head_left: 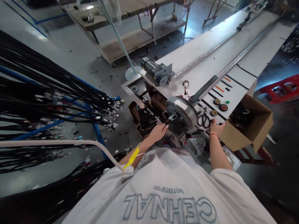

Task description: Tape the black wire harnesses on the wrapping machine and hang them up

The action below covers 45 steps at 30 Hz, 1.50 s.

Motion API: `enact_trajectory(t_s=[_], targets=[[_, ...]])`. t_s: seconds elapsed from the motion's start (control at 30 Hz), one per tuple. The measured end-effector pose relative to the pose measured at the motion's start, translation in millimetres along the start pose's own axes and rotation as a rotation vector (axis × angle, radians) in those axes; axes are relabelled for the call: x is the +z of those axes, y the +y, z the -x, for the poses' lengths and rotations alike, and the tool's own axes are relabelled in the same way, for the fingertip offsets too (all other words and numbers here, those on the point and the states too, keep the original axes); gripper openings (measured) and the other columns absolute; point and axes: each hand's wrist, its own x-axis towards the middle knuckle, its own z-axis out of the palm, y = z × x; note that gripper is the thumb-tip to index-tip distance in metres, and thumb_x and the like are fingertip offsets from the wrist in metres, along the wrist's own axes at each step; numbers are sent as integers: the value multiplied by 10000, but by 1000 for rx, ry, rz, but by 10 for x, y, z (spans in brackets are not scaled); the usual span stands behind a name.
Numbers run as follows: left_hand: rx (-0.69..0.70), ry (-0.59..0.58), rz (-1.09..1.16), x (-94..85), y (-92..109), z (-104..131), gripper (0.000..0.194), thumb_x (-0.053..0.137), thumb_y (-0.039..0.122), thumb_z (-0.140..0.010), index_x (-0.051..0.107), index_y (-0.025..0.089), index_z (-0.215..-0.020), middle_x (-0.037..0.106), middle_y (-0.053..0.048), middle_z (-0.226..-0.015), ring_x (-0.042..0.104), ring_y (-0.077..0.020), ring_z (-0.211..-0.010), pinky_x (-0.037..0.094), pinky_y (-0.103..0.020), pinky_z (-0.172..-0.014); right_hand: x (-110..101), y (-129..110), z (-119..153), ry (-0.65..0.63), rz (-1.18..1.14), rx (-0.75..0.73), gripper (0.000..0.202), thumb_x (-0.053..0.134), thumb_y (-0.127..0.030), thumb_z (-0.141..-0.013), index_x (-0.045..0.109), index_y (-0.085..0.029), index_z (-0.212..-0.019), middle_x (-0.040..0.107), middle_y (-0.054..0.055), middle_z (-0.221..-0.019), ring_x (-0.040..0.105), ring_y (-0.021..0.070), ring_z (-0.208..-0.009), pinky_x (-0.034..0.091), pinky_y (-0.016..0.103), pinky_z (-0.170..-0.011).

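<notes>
My left hand (160, 131) is closed in a pinch at the machine's near edge, left of a large round reel (182, 110); what its fingertips hold is too small to make out. At the near edge of the white table (203, 71), my right hand (216, 128) rests by a tape roll (214, 113), its fingers partly hidden. Black-handled scissors (204, 120) lie just left of that hand. Beyond them are another tape roll (216, 101), a red button (223, 107) and a green button (228, 102). A motor (154, 71) sits at the table's left end.
Bundles of black cables (58, 81) hang on a blue rack (97, 133) at left. An open cardboard box (249, 124) stands right of my right hand; another box (137, 119) is below the machine. A workbench (130, 37) stands behind, a red plastic frame (282, 88) at far right.
</notes>
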Motion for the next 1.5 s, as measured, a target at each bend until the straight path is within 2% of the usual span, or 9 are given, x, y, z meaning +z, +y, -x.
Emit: enact_trajectory(t_s=[0.27,0.4,0.5,0.6,0.9,1.1,1.23,1.37,1.5], targets=[[-42,5,2,23,76,9,348,355,372,-1011,554,183,-797,607,-70,-679,619,-229,-688,400,-308,-693,-14,-29,24,-5,5,11,777,331,-642,-949,312,-87,-1492,491,261,-1400,510,393,-1263,407,517,-1033],[64,-71,179,-75,-123,143,400,345,445,-995,575,180,-802,608,-37,-704,576,-184,-687,399,-280,-693,-3,2,-11,-34,14,-16,877,487,-653,-887,274,-64,-1501,492,274,-1390,488,393,-1286,400,502,-1045],[54,-165,289,-51,-334,336,433,346,485,-977,577,177,-780,582,-4,-683,526,-153,-658,390,-264,-673,-7,19,-21,-30,4,-31,907,551,-639,-857,292,-47,-1493,489,270,-1401,483,392,-1292,397,480,-1054],[1,-116,336,57,-414,430,452,301,484,-980,543,176,-754,536,12,-654,488,-141,-644,379,-265,-667,-22,15,-12,-26,-11,-33,896,553,-623,-863,295,-44,-1496,489,260,-1411,485,384,-1294,401,469,-1056],[-80,42,395,94,-57,82,485,292,561,-949,461,212,-659,506,1,-606,481,-159,-639,403,-292,-703,-28,-11,16,-9,-7,-2,899,568,-615,-857,303,-58,-1511,479,242,-1435,492,379,-1293,400,460,-1064],[-99,69,368,103,23,-86,497,308,555,-947,469,210,-627,513,-2,-582,485,-157,-612,396,-298,-679,-27,-3,14,-14,6,-3,898,544,-625,-863,297,-54,-1511,466,244,-1445,482,378,-1301,398,464,-1065],[-151,-78,592,150,-98,-87,547,342,654,-909,524,191,-682,496,15,-566,478,-141,-592,405,-278,-624,-20,2,3,-13,8,-26,890,525,-625,-870,295,-41,-1500,458,270,-1436,479,377,-1302,387,462,-1072],[-224,-237,872,117,-355,1,647,401,774,-823,581,155,-765,589,-27,-673,531,-147,-661,440,-273,-637,-4,3,1,-1,-1,-15,871,535,-625,-862,330,-52,-1484,475,254,-1427,475,365,-1306,376,445,-1084],[-171,-176,813,62,-452,89,654,447,799,-785,583,160,-787,480,36,-569,428,-110,-558,401,-253,-588,7,14,-2,13,-12,-22,868,514,-629,-875,320,-52,-1493,471,237,-1440,473,353,-1310,377,429,-1086]])
